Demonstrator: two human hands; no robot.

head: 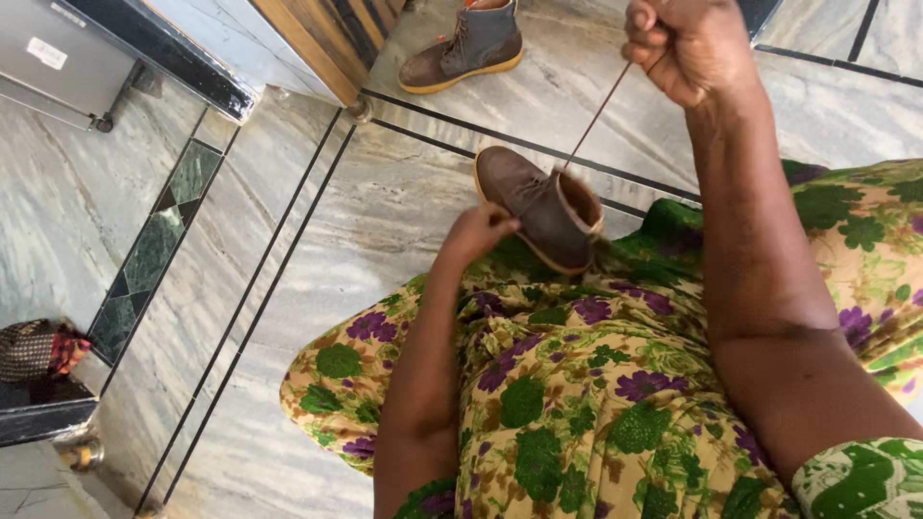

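Note:
A small brown ankle boot (pixel 538 207) with a yellow sole rests on my lap, over a floral cloth (pixel 577 384) in green, purple and yellow. My left hand (pixel 478 234) grips the boot at its laced front. My right hand (pixel 685 46) is raised high and shut on a thin brown shoelace (pixel 596 115), drawn taut from the boot's top opening. The matching second boot (pixel 466 48) stands on the marble floor farther away, apart from both hands.
Grey marble floor (pixel 317 240) with dark inlay lines and a green tile strip (pixel 154 250). A wooden door edge (pixel 322 43) at the top, a metal box (pixel 58 58) at the top left, a striped cloth bundle (pixel 34 351) at the left.

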